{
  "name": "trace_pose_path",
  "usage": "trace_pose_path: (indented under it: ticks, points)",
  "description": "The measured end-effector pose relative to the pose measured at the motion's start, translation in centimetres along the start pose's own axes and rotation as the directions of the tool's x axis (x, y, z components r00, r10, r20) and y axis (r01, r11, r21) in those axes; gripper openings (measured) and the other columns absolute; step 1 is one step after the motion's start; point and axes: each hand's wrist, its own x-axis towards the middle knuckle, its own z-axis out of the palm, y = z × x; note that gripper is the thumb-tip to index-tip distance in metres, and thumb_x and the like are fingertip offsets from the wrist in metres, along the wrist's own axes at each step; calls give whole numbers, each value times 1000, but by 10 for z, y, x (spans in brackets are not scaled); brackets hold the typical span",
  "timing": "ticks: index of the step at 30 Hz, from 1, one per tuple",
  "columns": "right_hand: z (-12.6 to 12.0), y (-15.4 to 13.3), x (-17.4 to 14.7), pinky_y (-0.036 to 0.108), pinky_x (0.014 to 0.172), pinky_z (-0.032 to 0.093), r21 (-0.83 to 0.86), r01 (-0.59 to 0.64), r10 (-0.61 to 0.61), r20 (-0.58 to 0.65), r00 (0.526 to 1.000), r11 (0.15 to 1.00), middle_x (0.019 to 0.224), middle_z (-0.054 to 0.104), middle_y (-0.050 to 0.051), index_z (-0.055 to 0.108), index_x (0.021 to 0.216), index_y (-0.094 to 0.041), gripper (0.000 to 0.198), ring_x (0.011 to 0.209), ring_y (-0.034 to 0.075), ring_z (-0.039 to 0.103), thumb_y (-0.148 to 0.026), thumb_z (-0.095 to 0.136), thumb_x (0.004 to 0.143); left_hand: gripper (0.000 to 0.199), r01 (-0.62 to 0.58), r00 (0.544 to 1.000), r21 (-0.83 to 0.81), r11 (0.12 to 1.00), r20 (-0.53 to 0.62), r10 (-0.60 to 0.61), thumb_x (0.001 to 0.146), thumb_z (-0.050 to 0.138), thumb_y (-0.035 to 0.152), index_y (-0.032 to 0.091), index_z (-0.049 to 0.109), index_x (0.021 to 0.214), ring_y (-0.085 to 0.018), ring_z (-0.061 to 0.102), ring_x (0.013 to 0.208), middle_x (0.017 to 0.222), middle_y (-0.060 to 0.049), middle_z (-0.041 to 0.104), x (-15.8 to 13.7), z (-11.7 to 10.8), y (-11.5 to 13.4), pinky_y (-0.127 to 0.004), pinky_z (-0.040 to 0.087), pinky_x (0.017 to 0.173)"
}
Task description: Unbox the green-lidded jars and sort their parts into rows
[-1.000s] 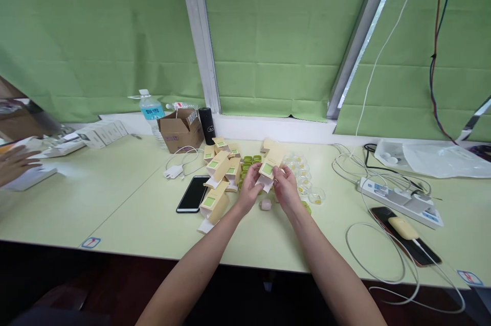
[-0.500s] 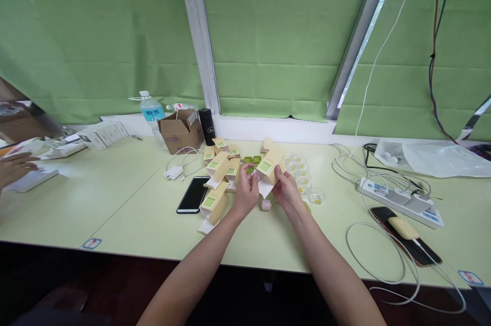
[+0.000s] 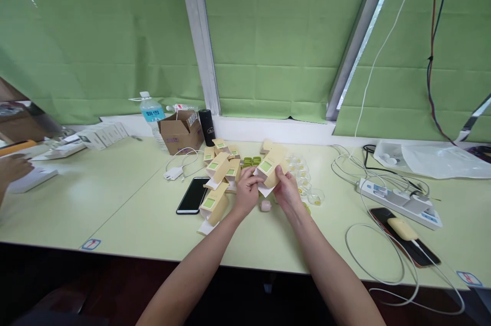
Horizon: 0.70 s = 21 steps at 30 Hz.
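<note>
A small cream cardboard box with a green window is held up over the table, its white end flap hanging toward me. My right hand grips its right side, thumb on the face. At the lower left edge, by the flap, the fingers of my left hand are closed on the box. Similar cream boxes lie in a pile to the left. Behind my left hand stand several green containers. Several clear plastic cups with yellow spots sit to the right. A small pink item lies below the box.
A black phone lies left of the pile. Behind are a brown carton, a water bottle and a black flask. On the right are a power strip, cables and another phone. Another person's hand is at far left.
My left hand's fingers, which were raised and partly spread beside the box, have come down and closed at its flap end. The other person's hand has shifted slightly, near an orange object.
</note>
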Motion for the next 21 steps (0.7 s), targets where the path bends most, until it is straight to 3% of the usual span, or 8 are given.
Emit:
trace_pose_path:
  ticks: [4,7,9,11,13,16,21]
  points:
    - [-2,2,1,35,72,63,-34,12,-16,-103,995,999,106,80,8,72,104,-20,46,89,25,76,-50,86,72,22,44,999,-49,998,25,-43,86,59,20,24,74,70,-28,60,116,107,-8,69,-1,1,0,-49,50,101]
    - [-2,2,0,35,72,63,-83,54,-67,-160,985,995,105,81,8,73,102,-18,47,86,24,76,-46,89,68,9,146,988,-163,976,-29,-153,88,65,30,22,67,93,-24,66,101,101,-7,69,-1,2,4,-40,56,88]
    - [-2,3,-2,35,72,62,-126,86,-107,-172,979,988,101,81,9,74,100,-17,46,82,24,76,-44,89,66,30,232,969,-255,939,-18,-245,89,68,39,22,59,111,-20,69,87,97,-7,70,0,2,5,-33,58,75]
    - [-2,4,-3,35,70,62,-170,114,-142,-164,976,979,96,81,9,75,98,-16,44,78,24,76,-44,88,66,44,316,948,-269,910,52,-314,86,72,48,21,56,116,-18,68,72,88,-5,71,3,1,5,-29,56,63]
    - [-2,6,-3,35,66,61,-209,128,-161,-147,976,969,90,81,8,75,97,-16,44,74,24,75,-45,87,67,43,374,927,-209,904,116,-357,83,72,55,19,62,104,-17,64,62,77,-3,70,5,1,5,-27,54,54]
    - [-2,7,-3,34,61,58,-252,127,-163,-130,978,959,84,80,7,75,94,-15,44,69,23,73,-48,85,67,41,379,923,-124,917,116,-366,81,72,59,18,65,78,-15,59,56,66,-1,65,7,-1,4,-25,50,47]
    - [-3,7,-3,32,65,57,-351,159,-207,-103,973,923,86,80,7,75,92,-17,39,70,22,71,-49,82,70,43,412,911,-148,899,83,-404,76,77,57,18,63,63,-12,51,46,55,1,59,9,-5,6,-25,44,43]
